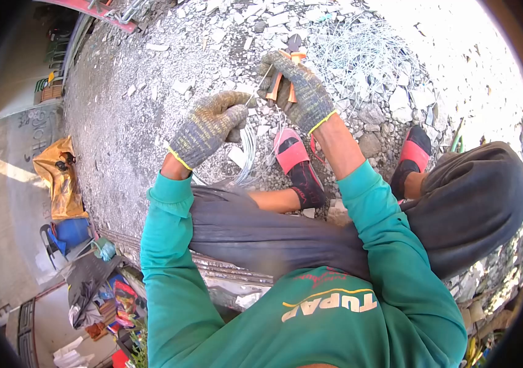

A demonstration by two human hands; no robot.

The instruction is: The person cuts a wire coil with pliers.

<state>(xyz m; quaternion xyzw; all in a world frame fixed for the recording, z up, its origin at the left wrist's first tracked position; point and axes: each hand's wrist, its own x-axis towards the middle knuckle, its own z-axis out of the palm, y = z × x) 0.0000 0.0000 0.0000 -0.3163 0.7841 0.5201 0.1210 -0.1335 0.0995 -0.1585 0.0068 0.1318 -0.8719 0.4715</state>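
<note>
Both my hands wear grey knitted gloves with yellow cuffs. My right hand (301,92) grips orange-handled pliers (285,76), jaws pointing away from me. My left hand (209,126) is closed on a thin steel wire (260,83) that runs across to the pliers. Below my hands a coil of thin wire (247,153) hangs toward the gravel. My feet wear pink and black sandals (297,162), with my knees spread under dark trousers.
A tangled heap of cut wire (359,52) lies on the rubble beyond my right hand. Gravel and broken stone (126,92) cover the ground. At the left, far below, sit a yellow bag (59,178) and a blue tub (71,233).
</note>
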